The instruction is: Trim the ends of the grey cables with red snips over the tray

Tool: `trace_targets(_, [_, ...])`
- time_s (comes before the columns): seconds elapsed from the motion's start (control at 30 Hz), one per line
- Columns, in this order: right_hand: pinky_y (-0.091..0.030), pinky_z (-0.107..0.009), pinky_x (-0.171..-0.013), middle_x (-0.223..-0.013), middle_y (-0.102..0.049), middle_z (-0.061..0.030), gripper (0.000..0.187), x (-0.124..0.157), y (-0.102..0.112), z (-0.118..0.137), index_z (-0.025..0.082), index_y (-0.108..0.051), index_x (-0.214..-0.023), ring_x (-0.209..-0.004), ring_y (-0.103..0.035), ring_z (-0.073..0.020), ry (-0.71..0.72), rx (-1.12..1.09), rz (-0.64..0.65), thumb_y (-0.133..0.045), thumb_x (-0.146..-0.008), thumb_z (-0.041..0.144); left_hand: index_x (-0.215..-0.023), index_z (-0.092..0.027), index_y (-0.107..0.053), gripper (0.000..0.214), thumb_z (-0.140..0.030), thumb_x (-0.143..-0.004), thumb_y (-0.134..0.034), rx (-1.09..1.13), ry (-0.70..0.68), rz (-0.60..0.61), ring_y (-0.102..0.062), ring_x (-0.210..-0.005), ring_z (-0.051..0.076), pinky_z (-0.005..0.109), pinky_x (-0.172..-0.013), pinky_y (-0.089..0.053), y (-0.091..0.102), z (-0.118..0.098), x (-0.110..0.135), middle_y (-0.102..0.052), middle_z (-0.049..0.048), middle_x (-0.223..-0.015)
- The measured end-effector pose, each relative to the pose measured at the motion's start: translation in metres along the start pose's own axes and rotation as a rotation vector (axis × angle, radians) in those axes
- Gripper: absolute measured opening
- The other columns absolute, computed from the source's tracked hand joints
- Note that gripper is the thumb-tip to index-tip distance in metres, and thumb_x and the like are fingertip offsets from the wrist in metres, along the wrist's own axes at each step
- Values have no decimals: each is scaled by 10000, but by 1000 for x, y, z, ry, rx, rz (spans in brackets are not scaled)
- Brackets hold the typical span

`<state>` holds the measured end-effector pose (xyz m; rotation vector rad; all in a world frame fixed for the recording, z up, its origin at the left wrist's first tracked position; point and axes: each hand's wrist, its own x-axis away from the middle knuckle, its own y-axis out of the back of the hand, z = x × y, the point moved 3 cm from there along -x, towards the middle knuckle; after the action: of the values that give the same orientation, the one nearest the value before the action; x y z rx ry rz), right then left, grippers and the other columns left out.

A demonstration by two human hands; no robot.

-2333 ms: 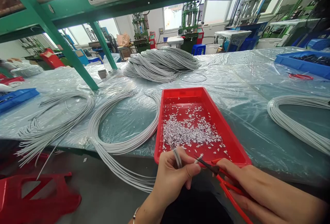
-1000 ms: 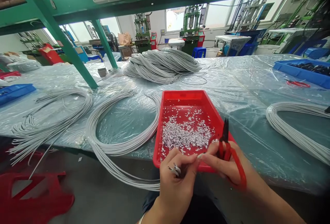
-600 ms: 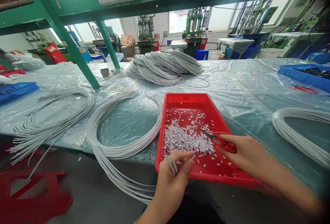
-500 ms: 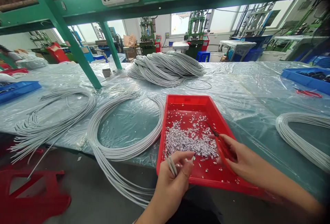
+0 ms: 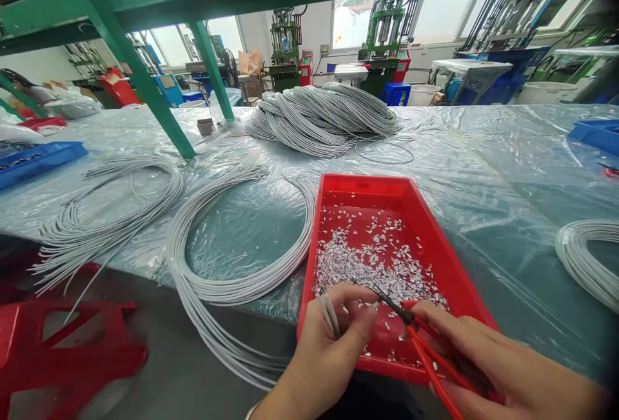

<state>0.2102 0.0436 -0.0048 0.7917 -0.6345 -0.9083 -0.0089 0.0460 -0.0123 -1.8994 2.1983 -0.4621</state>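
Observation:
My left hand (image 5: 329, 350) is closed around a few thin grey cables (image 5: 329, 314), pinching one cable end between thumb and fingers over the near edge of a red tray (image 5: 459, 278). My right hand (image 5: 483, 355) grips red-handled pliers (image 5: 425, 354). Their dark narrow jaws reach the fingertips of my left hand, at the pinched cable end. Fingers hide the exact contact. Many small shiny silver pieces (image 5: 372, 265) lie scattered in the tray. To the left, a coil of grey cable (image 5: 242, 290) rests on the table, with its lower strands trailing towards my left wrist.
More cable bundles lie at the left (image 5: 116, 233), at the back (image 5: 319, 120) and at the right (image 5: 585, 259). Blue trays (image 5: 43, 165) stand at both sides. A green frame post (image 5: 164, 120) rises from the plastic-covered table (image 5: 507, 194). A red stool (image 5: 97, 342) stands below left.
The pliers have moved left and down from over the tray, so their jaws now meet my left fingertips. My left hand still pinches the cable. The view has shifted slightly.

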Motion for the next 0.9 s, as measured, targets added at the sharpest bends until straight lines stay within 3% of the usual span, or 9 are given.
trace_targets(0.2, [-631,-577,-876,-1217,-780,-172,779,-1,6,12,279,-618,-1472,-1074,-739,-424,-6,-78,-16,-351,-955,799,-959,-185,-749,347,-518,-863,-772,-29,23,2,-293,-472,34,181,-433,-205,0,-1,-1,-420,-83,-606])
trace_targets(0.37, [-657,-482,-746,-907,-789,-128,854,-6,13,14,253,-684,-1397,-810,-761,-332,0,-125,0,-282,-939,850,-984,-190,-763,312,-484,-880,-767,-26,33,3,-288,-453,25,175,-417,-197,2,0,-1,-437,-81,-603])
trace_targets(0.47, [-648,-498,-842,-1129,-782,-174,787,-9,11,4,237,-649,-1431,-985,-759,-367,1,-124,-3,-280,-988,773,-989,-185,-769,339,-498,-859,-785,-6,35,-6,-281,-438,14,171,-402,-192,2,0,-3,-464,-76,-621])
trace_targets(0.6, [-541,-577,-1038,-1488,-613,-190,783,-3,1,-17,229,-450,-1588,-1292,-620,-438,-14,-106,-52,-420,-963,700,-973,-174,-755,371,-513,-831,-806,34,48,-30,-262,-418,2,169,-389,-188,2,0,-3,-484,-77,-636])
trace_targets(0.77, [-587,-628,-943,-1403,-688,-167,852,7,-3,-9,305,-436,-1594,-1205,-672,-479,16,-1,33,-608,-840,664,-989,-173,-749,353,-493,-848,-798,28,59,-11,-259,-427,5,164,-396,-185,2,2,-1,-467,-83,-623])
trace_targets(0.9, [-636,-573,-882,-1258,-773,-139,711,3,7,8,316,-567,-1510,-1126,-722,-452,-26,-38,50,-581,-888,659,-984,-183,-748,306,-465,-871,-785,12,37,17,-247,-443,15,163,-410,-181,2,4,0,-423,-94,-587])
